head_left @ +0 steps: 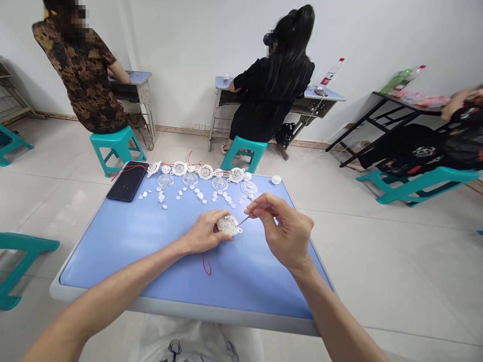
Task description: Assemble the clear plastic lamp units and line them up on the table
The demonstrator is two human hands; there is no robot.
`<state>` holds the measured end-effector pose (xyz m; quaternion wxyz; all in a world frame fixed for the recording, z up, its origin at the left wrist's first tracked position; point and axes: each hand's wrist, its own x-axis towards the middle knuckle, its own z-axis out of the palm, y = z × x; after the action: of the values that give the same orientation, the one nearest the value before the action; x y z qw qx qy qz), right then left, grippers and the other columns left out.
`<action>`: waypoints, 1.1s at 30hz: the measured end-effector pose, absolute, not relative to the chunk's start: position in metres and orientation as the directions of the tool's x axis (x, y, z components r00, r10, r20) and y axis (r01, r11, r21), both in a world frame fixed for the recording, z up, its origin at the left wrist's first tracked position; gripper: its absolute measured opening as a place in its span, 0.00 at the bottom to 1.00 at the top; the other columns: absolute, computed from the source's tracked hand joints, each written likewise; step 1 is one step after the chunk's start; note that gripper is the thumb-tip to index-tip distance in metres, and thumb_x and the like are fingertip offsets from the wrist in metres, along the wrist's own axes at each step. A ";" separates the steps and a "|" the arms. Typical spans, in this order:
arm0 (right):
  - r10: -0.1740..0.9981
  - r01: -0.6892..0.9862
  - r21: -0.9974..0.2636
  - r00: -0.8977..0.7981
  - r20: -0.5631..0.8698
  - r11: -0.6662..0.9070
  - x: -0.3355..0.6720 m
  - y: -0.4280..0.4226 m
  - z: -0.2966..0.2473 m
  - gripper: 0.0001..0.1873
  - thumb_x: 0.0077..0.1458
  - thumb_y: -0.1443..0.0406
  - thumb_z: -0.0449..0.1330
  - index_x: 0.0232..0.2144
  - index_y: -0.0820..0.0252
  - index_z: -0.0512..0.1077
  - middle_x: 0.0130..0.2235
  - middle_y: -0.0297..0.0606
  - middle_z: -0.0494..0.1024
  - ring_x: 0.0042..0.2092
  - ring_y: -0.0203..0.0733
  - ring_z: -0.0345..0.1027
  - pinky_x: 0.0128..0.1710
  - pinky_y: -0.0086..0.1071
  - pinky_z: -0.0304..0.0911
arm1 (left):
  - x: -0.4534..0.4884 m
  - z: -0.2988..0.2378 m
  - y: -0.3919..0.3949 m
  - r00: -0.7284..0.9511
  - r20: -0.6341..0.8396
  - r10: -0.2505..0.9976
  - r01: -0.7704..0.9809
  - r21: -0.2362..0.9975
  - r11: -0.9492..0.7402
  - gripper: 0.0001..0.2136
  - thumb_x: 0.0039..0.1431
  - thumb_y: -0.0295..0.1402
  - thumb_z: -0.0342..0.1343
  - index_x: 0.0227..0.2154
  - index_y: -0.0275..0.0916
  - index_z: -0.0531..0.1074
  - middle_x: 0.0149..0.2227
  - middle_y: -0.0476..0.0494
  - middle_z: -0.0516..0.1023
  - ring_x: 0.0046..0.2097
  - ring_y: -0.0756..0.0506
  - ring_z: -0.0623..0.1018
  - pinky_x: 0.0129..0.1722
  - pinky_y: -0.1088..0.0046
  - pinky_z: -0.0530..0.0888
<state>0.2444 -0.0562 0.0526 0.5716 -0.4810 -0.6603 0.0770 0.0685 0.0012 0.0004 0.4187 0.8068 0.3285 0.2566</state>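
Nearest you, a plastic bag (184, 342) lies just below the desk (181, 306) edge. Toward the left, your phone (127, 181) sits well away from your work, likely to keep it out of reach of your moving hands (245, 231). Your left hand (206, 232) clamps a white disc (228, 225) by its edge, apparently steadying it, while a red wire (206, 264) loops below. Your right hand (281, 232) pinches a thin pin (244, 219), its tip at the disc, so the hands are close but apart. Beyond them, white housings (206, 172), clear domes (219, 183) and small white pieces (198, 194) lie in rough rows, seemingly grouped by kind.
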 end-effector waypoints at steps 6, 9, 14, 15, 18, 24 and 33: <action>0.773 0.451 -0.708 0.061 0.632 0.544 0.248 -0.053 0.059 0.07 0.60 0.69 0.55 0.39 0.55 0.72 0.30 0.31 0.78 0.29 0.36 0.73 0.32 0.36 0.75 | 0.069 0.000 0.001 0.656 0.131 0.744 0.319 0.845 -0.429 0.20 0.50 0.32 0.63 0.48 0.38 0.70 0.37 0.47 0.74 0.35 0.47 0.71 0.37 0.71 0.69; 0.767 0.463 -0.694 0.044 0.640 0.552 0.247 -0.054 0.059 0.07 0.60 0.69 0.55 0.39 0.55 0.72 0.31 0.32 0.78 0.30 0.36 0.73 0.31 0.35 0.74 | 0.069 -0.002 0.000 0.658 0.143 0.739 0.317 0.837 -0.445 0.21 0.51 0.32 0.62 0.49 0.39 0.69 0.38 0.46 0.74 0.36 0.46 0.72 0.39 0.69 0.70; 0.742 0.520 -0.642 0.024 0.670 0.563 0.243 -0.057 0.052 0.07 0.60 0.68 0.57 0.41 0.54 0.72 0.34 0.34 0.78 0.34 0.37 0.73 0.31 0.34 0.75 | 0.068 -0.004 -0.001 0.703 0.193 0.684 0.292 0.799 -0.526 0.27 0.55 0.31 0.60 0.58 0.41 0.63 0.40 0.44 0.72 0.40 0.44 0.72 0.43 0.66 0.70; 0.738 0.521 -0.641 0.030 0.674 0.564 0.242 -0.057 0.051 0.08 0.60 0.68 0.57 0.42 0.54 0.71 0.34 0.34 0.77 0.34 0.37 0.73 0.31 0.34 0.75 | 0.067 -0.004 -0.001 0.716 0.197 0.669 0.292 0.787 -0.544 0.27 0.56 0.31 0.59 0.59 0.41 0.62 0.40 0.44 0.71 0.40 0.43 0.72 0.43 0.65 0.71; 0.735 0.515 -0.651 0.057 0.676 0.558 0.241 -0.059 0.047 0.10 0.60 0.69 0.57 0.44 0.54 0.71 0.34 0.34 0.77 0.34 0.37 0.73 0.31 0.34 0.76 | 0.067 -0.003 -0.001 0.740 0.185 0.646 0.299 0.770 -0.564 0.27 0.57 0.31 0.58 0.60 0.41 0.62 0.42 0.43 0.70 0.43 0.43 0.71 0.46 0.63 0.70; 0.736 0.529 -0.652 0.074 0.673 0.543 0.239 -0.061 0.047 0.08 0.60 0.68 0.58 0.42 0.54 0.71 0.35 0.35 0.76 0.34 0.38 0.74 0.33 0.36 0.77 | 0.067 -0.002 -0.002 0.753 0.190 0.629 0.282 0.771 -0.571 0.26 0.59 0.32 0.56 0.60 0.38 0.60 0.51 0.37 0.69 0.51 0.39 0.70 0.53 0.59 0.68; 0.705 0.565 -0.614 0.078 0.704 0.551 0.235 -0.059 0.052 0.09 0.58 0.69 0.60 0.41 0.53 0.72 0.34 0.33 0.75 0.34 0.36 0.73 0.31 0.33 0.76 | 0.071 -0.006 0.000 0.703 0.183 0.687 0.335 0.767 -0.547 0.27 0.56 0.39 0.63 0.55 0.38 0.63 0.47 0.39 0.72 0.48 0.40 0.73 0.49 0.62 0.70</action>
<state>0.2354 -0.0585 0.0519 0.5642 -0.4699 -0.6760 0.0622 0.0708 0.0000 -0.0063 0.3680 0.8463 0.3019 0.2391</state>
